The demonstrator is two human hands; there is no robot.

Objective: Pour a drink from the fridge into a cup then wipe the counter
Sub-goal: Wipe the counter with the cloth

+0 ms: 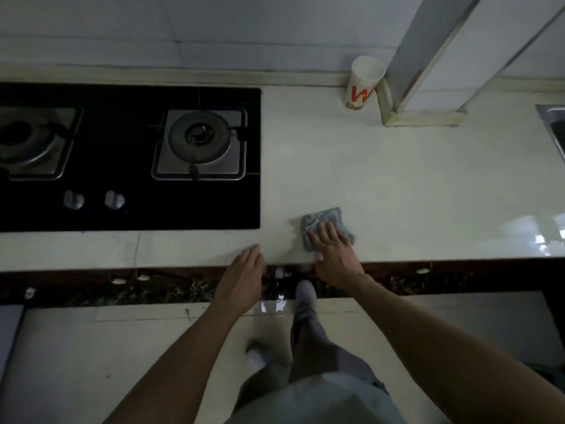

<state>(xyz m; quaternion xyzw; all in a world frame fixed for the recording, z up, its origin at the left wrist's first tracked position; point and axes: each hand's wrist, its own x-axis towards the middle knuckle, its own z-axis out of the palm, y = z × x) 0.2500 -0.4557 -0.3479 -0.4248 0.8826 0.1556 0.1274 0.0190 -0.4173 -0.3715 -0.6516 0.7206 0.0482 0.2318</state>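
The right hand (331,254) presses flat, fingers straight, on a folded grey-blue cloth (325,223) on the pale glossy counter (397,191); the left hand (243,278) hovers spread at its edge.

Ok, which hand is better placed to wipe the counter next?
Right. The right hand lies flat on the grey cloth on the counter; the left hand is at the counter edge, off the cloth.

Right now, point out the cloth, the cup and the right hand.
cloth (321,215), head view, bare folded part near its far edge.
cup (360,91), head view, printed side wall.
right hand (334,255), head view, back of hand.
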